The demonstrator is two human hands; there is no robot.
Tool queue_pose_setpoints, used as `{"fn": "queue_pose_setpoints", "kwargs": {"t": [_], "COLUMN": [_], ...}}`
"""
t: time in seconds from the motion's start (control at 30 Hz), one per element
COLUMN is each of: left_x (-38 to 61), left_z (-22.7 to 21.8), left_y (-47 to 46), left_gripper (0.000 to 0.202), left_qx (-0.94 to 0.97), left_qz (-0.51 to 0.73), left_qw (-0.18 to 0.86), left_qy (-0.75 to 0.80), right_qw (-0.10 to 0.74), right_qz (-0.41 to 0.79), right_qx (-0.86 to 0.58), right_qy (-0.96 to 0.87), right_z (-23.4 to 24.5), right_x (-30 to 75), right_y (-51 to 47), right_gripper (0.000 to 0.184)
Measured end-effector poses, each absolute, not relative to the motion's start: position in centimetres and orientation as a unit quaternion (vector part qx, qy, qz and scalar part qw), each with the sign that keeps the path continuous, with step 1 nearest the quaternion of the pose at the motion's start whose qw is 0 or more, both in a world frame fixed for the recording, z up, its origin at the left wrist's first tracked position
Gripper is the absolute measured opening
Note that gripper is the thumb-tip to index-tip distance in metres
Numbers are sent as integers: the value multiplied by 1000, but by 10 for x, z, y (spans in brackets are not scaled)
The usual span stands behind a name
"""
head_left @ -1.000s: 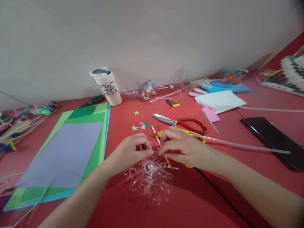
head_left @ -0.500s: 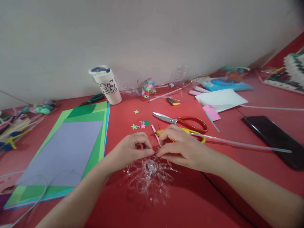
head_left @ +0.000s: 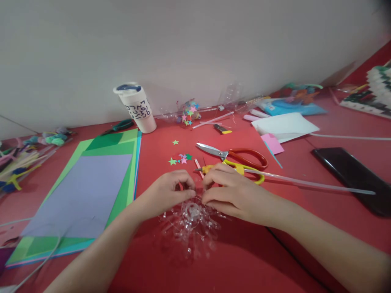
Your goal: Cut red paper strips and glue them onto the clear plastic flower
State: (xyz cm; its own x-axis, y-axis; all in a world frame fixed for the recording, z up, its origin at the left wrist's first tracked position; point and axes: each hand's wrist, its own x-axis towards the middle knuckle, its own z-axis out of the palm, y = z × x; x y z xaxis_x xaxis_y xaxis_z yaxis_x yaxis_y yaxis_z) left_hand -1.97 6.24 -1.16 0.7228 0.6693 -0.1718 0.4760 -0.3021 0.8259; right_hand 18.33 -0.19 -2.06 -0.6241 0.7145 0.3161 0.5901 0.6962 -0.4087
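A clear plastic ornament (head_left: 193, 213) with a round centre and many thin looped strands lies on the red table, just below my fingertips. My left hand (head_left: 172, 189) is closed in a pinch, thumb against forefinger, at a fine clear strand along the ornament's upper edge. Facing it, my right hand (head_left: 233, 191) pinches the same fine strand a short gap away. The fingertips hide most of what they hold. Close beyond my right hand lie a yellow-handled cutter (head_left: 240, 169) and scissors with red handles (head_left: 244, 156). Several small paper stars (head_left: 172, 161) lie ahead of my left hand.
Stacked coloured paper (head_left: 82, 191) lies left, with a white tumbler (head_left: 137, 108) behind it. A star-covered clear ball (head_left: 190, 112) is near the wall. White paper (head_left: 285, 126), a clear tube (head_left: 305, 183) and a black phone (head_left: 351, 179) are on the right.
My hands stay over the ornament with slight finger shifts. My right hand has turned a little, and the gap between the fingertips is slightly wider.
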Motion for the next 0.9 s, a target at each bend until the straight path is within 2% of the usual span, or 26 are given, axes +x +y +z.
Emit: {"fn": "queue_pose_setpoints", "kwargs": {"t": [0.17,0.43,0.9], "left_x": [-18,-19,-18], "left_z": [-12,-14,-16], "left_y": [60,62,61], "left_gripper": [10,10,9], "left_qx": [797,798,783], "left_qz": [98,93,107], "left_qw": [467,474,502], "left_qy": [370,361,352], "right_qw": [275,275,285], "right_qz": [194,266,234], "right_qx": [-371,-385,-425], "right_qy": [-865,-840,-827], "right_z": [-23,-23,-21], "right_x": [181,180,171], "right_y": [-1,-2,-11], "right_gripper": [13,9,11]}}
